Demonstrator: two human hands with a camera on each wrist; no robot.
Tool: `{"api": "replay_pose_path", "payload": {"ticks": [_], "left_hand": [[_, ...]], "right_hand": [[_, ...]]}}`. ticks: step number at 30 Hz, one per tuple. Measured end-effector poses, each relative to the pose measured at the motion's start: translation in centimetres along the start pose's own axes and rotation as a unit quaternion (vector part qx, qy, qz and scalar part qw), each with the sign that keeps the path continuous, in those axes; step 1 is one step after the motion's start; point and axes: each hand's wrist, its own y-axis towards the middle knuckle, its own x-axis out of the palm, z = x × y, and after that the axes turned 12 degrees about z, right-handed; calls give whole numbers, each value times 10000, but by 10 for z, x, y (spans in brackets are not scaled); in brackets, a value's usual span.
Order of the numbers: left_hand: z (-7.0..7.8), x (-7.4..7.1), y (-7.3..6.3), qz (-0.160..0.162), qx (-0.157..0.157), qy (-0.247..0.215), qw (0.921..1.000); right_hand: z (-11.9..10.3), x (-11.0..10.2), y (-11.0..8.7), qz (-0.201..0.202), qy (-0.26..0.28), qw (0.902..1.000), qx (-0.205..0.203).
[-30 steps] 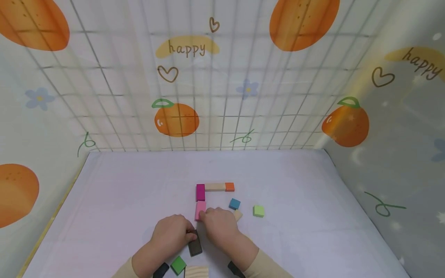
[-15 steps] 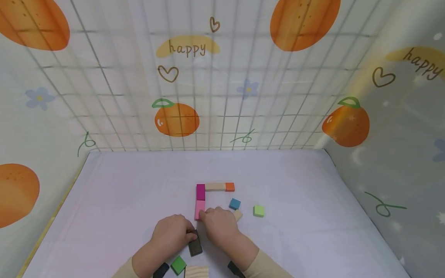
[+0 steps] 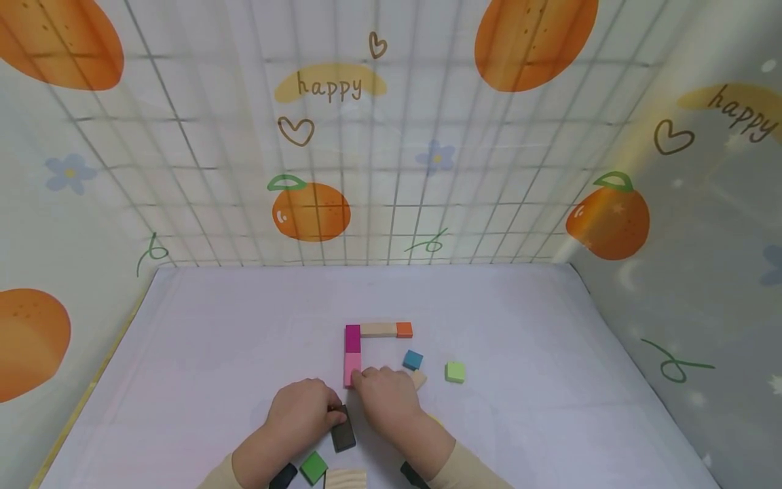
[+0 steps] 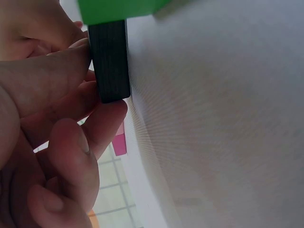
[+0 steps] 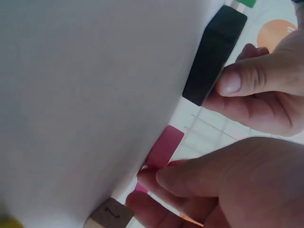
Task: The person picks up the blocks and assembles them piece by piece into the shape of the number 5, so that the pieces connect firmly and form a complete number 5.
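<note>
My left hand (image 3: 302,409) grips a dark block (image 3: 344,435) near one end, between thumb and fingers. In the left wrist view this dark block (image 4: 110,61) stands close over the white surface. To its right, my right hand (image 3: 389,401) pinches the near end of a pink block (image 3: 351,365); in the right wrist view the fingertips lie at the pink block (image 5: 165,146). The pink block runs straight on from a magenta block (image 3: 352,339). From the magenta block's far end, a plain wooden block (image 3: 379,330) extends right to an orange block (image 3: 404,330).
A blue block (image 3: 413,360), a small wooden block (image 3: 418,378) and a light green block (image 3: 455,371) lie to the right. Nearer me are a green block (image 3: 314,468), a wood-grained block (image 3: 345,479) and black pieces (image 3: 284,475). Patterned curtains (image 3: 391,170) surround the white table (image 3: 244,312).
The pink block has turned slightly under my right hand, from a small tilt to in line with the magenta block. My left hand and the dark block have stayed in place.
</note>
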Motion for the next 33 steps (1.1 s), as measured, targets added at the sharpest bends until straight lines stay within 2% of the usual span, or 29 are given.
{"api": "replay_pose_path", "payload": {"ticks": [6, 12, 16, 20, 23, 28, 33], "left_hand": [[0, 3, 0, -49, -74, 13, 10000], [1, 4, 2, -313, -277, 144, 9990], [0, 0, 2, -333, -310, 181, 9988], [1, -2, 1, -339, -355, 133, 9987], [1, -1, -1, -359, -396, 85, 9985], [1, 1, -1, -421, -450, 67, 9981], [2, 1, 3, -458, -407, 189, 9979]], "right_hand": [[8, -10, -15, -48, 163, 9998, 72], [47, -17, -38, 59, 671, 9960, 590], [68, -14, -42, 29, 863, 9953, 443], [79, -5, -34, 119, 568, 9983, 80], [85, -1, -30, 181, 223, 9996, 68], [98, -3, -39, 95, -223, 9988, 432], [109, -8, -52, 239, -422, 9952, 850]]}}
